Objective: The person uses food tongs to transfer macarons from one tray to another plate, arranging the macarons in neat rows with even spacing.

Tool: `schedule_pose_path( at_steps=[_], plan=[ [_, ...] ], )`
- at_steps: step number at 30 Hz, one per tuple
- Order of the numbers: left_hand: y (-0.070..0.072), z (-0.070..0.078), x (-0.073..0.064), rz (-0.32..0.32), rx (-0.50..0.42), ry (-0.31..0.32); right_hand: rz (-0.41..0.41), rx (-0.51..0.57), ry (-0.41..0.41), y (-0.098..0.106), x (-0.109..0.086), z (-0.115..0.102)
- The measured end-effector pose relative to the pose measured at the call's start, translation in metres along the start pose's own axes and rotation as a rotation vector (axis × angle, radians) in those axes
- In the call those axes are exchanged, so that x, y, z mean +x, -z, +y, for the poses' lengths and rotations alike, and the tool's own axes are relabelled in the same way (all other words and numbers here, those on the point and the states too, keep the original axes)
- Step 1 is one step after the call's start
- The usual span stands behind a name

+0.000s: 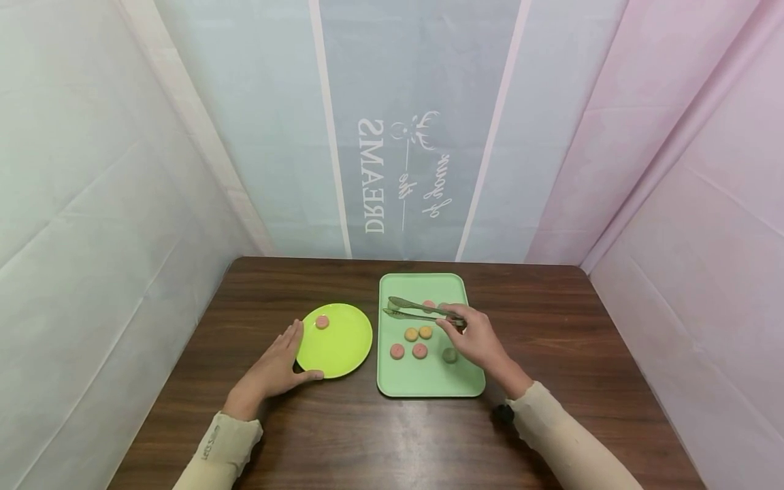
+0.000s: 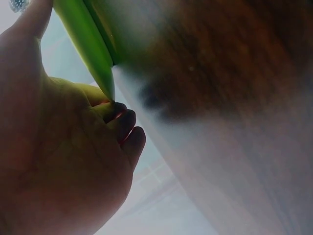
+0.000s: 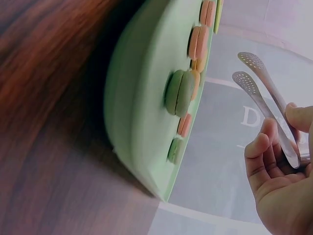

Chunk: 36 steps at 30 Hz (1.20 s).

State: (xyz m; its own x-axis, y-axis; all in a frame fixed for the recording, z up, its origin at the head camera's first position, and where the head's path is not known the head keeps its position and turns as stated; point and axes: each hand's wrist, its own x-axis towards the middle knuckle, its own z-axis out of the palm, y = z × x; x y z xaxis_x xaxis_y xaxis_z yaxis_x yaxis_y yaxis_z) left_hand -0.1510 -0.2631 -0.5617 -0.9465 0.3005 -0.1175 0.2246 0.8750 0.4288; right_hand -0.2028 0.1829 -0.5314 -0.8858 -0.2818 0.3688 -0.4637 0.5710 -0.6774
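My left hand (image 1: 275,364) rests against the left rim of a yellow-green plate (image 1: 335,350), fingers along its edge and thumb at the near side. One pink macaron (image 1: 322,322) lies on that plate. In my right hand (image 1: 480,344) I hold metal tongs (image 1: 422,308), with their perforated tips (image 3: 244,82) apart and pointing left. They hover over the far part of a pale green tray (image 1: 431,381). A green macaron (image 1: 393,305) shows by the tips. In the right wrist view nothing is visible between them.
Lower on the tray are two yellow macarons (image 1: 418,333), two pink ones (image 1: 408,351) and a green macaron (image 1: 450,355). A pink macaron (image 1: 429,305) sits behind the tongs. The dark wooden table (image 1: 392,435) meets a lettered cloth backdrop (image 1: 404,204).
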Motion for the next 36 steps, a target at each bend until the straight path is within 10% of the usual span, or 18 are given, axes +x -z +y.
schedule_pose_path(
  at_steps=[36],
  plan=[
    [0.007, 0.005, -0.002, -0.015, -0.017, 0.015, -0.091, -0.055, -0.090, -0.001, 0.014, 0.012]
  ],
)
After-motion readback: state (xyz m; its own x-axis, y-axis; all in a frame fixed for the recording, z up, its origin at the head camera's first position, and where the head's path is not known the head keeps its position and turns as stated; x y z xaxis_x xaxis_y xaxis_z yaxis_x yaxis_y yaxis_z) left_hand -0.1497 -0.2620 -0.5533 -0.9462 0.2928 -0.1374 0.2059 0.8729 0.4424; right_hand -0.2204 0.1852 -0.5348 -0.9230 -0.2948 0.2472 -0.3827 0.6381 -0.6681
